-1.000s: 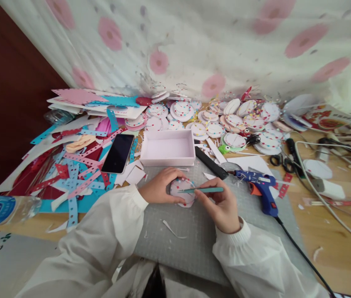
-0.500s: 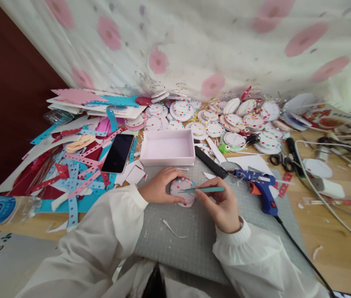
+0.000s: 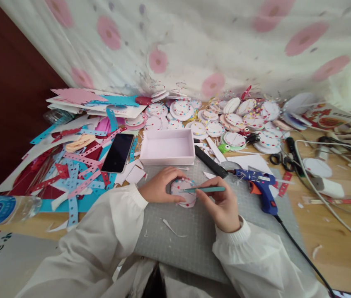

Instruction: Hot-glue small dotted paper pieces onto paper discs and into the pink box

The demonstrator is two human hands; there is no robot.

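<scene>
My left hand [image 3: 162, 186] curls round the left side of a small round white paper piece [image 3: 184, 194] trimmed with red and blue dots, thumb along its near side. Between the thumb and fingers of my right hand [image 3: 220, 205] are slim teal tweezers [image 3: 212, 189], their tip lying over the middle of the round piece. Both hands are just above the grey cutting mat [image 3: 178, 244]. Whether the tweezer tip pinches anything is too small to tell.
A white open box [image 3: 167, 159] stands behind my hands. Right of them lies a blue glue gun [image 3: 256, 178] with its cord. Left are a phone [image 3: 118, 153], punched paper strips [image 3: 72, 182] and a water bottle [image 3: 4, 211]. Several dotted paper discs [image 3: 181, 109] line the back.
The round paper piece has shifted very slightly to the right and shows a little more of its face. Both hands keep nearly the same position and grip.
</scene>
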